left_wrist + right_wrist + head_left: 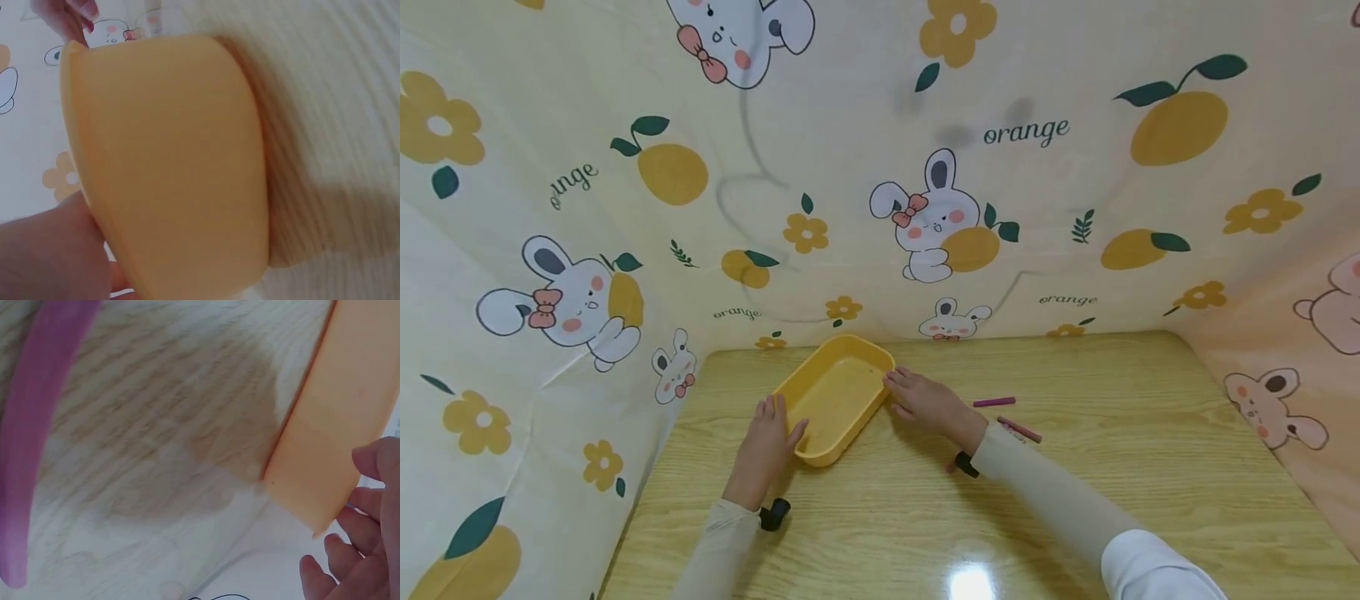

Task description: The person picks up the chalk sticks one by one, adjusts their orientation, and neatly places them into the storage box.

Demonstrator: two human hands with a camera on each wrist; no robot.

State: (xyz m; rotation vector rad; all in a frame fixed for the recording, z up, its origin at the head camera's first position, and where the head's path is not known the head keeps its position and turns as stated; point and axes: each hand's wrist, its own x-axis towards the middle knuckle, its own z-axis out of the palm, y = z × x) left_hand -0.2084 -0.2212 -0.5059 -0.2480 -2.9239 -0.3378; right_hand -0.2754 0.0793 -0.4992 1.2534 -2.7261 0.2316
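Note:
A shallow yellow plastic tray [842,396], rectangular with rounded corners, lies at a slant on the table with nothing in it. My left hand [765,446] holds its left rim near the front corner, thumb toward the inside. At the far right corner my right hand [928,404] grips the rim. The left wrist view is mostly filled by the tray's outer wall [175,150], which hides part of the left fingers. In the right wrist view, the right thumb and fingers [369,515] meet at the tray's edge.
Right of the tray lie a slim purple stick [994,402] and a pinkish one [1019,429], close to my right forearm. Printed cloth [850,125] with rabbits and oranges walls the wooden table [1150,433] at the back and sides.

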